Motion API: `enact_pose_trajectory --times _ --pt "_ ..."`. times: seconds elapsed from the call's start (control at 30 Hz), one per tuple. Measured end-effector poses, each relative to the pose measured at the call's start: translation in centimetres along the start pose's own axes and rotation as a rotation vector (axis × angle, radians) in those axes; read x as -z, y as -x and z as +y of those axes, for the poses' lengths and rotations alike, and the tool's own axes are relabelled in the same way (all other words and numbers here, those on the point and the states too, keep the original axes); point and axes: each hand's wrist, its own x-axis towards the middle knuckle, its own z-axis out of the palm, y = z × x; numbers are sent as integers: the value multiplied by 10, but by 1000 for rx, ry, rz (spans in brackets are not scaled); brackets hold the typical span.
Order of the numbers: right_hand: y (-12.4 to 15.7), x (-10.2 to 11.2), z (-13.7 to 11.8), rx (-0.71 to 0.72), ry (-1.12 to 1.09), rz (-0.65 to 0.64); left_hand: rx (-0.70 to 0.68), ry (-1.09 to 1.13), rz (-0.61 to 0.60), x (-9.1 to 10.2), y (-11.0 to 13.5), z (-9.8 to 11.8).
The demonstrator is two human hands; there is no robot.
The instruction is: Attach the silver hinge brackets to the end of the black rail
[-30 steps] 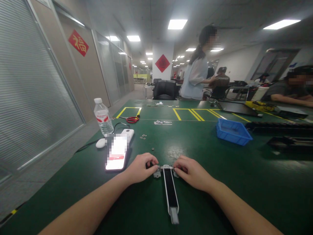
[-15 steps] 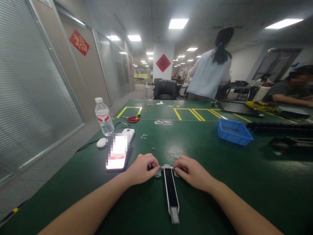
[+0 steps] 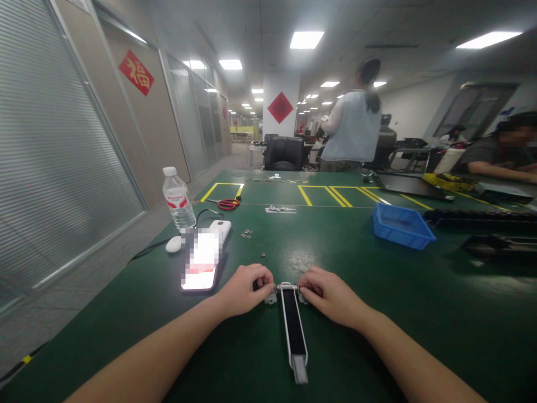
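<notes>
A long narrow part with a white frame and a black middle lies on the green table, with a grey tab at its near end. Across its far end runs a thin metal rod. My left hand pinches the rod's left end, thumb against fingers. At the right end, my right hand is closed in the same way. Small metal brackets show partly under the fingertips on both sides. Whatever small piece sits at each fingertip is hidden.
Left of my hands stand a lit phone, a white mouse and a water bottle. Farther off lie red scissors and several small rings. A blue bin sits to the right. A person stands beyond the table.
My hands stay at the rod's ends with barely any movement. The person beyond the table has shifted left and turned somewhat.
</notes>
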Motion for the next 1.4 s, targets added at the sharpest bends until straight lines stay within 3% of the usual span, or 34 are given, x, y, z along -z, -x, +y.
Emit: enact_pose_trajectory --times 0.63,0.97,1.4 --pt "0 -1 2 -3 -7 -8 -31 2 94 -5 0 -2" --pt "-1 0 2 -5 -8 -6 -46 -161 39 -2 3 2" --pt "-1 0 2 -8 -6 -9 -26 -87 62 -3 2 4"
